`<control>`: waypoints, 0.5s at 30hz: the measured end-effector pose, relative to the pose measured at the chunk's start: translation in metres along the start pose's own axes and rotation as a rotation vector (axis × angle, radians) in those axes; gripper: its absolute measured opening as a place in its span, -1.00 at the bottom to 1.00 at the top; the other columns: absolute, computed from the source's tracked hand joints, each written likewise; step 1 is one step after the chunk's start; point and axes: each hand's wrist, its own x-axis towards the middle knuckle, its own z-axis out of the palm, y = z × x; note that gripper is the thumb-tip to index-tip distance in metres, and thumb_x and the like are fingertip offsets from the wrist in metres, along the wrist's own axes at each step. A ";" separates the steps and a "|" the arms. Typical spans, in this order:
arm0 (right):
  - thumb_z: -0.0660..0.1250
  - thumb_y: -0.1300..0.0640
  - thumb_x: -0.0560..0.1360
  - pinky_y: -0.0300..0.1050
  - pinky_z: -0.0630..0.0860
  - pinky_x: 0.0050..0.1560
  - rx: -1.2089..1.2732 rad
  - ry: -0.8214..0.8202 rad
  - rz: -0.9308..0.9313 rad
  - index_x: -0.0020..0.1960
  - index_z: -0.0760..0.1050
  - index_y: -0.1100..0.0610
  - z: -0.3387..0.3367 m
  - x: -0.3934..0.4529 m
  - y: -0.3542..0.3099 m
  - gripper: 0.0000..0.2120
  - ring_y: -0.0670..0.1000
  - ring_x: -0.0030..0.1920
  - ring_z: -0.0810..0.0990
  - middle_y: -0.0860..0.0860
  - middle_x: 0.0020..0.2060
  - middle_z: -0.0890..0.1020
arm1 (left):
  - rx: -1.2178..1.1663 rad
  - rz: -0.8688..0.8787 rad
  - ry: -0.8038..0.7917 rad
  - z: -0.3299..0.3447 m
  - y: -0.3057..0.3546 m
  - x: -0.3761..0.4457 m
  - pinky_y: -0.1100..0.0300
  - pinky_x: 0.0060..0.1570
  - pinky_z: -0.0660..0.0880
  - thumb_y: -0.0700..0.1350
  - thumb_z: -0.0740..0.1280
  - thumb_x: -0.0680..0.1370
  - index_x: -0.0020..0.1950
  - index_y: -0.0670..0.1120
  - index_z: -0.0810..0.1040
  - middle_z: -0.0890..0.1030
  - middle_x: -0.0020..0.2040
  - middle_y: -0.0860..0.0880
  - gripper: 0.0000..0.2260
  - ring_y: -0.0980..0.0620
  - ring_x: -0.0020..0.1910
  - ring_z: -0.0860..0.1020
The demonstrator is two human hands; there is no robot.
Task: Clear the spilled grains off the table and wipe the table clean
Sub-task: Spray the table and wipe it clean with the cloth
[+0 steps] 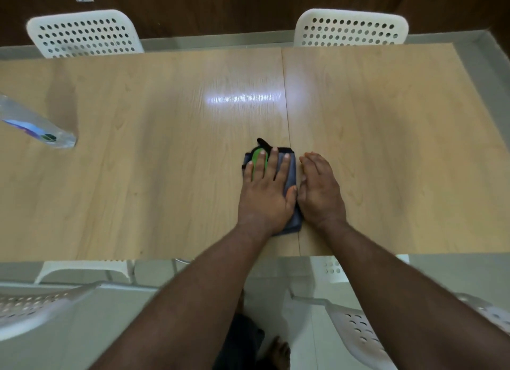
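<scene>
A folded grey-blue cloth [292,173] with a green patch and black trim lies near the middle of the light wooden table [165,154]. My left hand [266,190] lies flat on the cloth with straight, spread fingers pressing it down. My right hand [320,190] stands on the table just right of the cloth, fingers straight and together, its side against the cloth's right edge. I can make out no grains on the tabletop.
A clear plastic water bottle [36,124] stands at the table's left edge. Two white perforated chairs [82,35] [350,28] are pushed in at the far side. More white chairs [361,331] sit at the near side beside my legs.
</scene>
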 end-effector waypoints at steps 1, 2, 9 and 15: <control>0.04 0.10 0.60 0.03 0.21 0.60 -0.008 -0.003 -0.003 0.52 0.43 0.30 -0.001 -0.001 0.000 -0.43 0.20 0.57 0.34 0.23 0.51 0.45 | 0.000 0.007 -0.007 0.000 0.003 -0.011 -0.17 0.65 -0.11 0.23 -0.11 0.70 0.73 0.01 -0.17 -0.16 0.73 -0.11 -0.35 -0.15 0.71 -0.17; 0.06 0.12 0.61 0.02 0.21 0.59 -0.008 -0.005 -0.004 0.51 0.43 0.30 -0.001 -0.002 0.000 -0.46 0.19 0.57 0.34 0.23 0.51 0.45 | 0.003 0.013 -0.013 0.000 0.005 -0.020 -0.17 0.65 -0.11 0.23 -0.11 0.70 0.73 0.01 -0.17 -0.17 0.73 -0.11 -0.35 -0.14 0.71 -0.18; 0.23 0.29 0.63 0.02 0.22 0.60 -0.002 0.004 -0.001 0.52 0.44 0.27 -0.001 -0.001 0.002 -0.55 0.17 0.57 0.34 0.21 0.50 0.45 | -0.005 0.033 -0.027 0.003 0.001 -0.046 -0.16 0.65 -0.13 0.25 -0.11 0.70 0.73 0.03 -0.17 -0.19 0.73 -0.08 -0.35 -0.11 0.70 -0.22; 0.27 0.28 0.62 -0.06 0.23 0.57 0.071 -0.017 0.061 0.48 0.49 0.23 -0.008 0.001 -0.001 -0.58 0.14 0.53 0.38 0.16 0.47 0.49 | -0.065 0.056 -0.100 -0.008 -0.005 -0.044 -0.11 0.65 -0.22 0.26 -0.10 0.71 0.73 0.05 -0.22 -0.26 0.72 -0.05 -0.34 -0.06 0.69 -0.28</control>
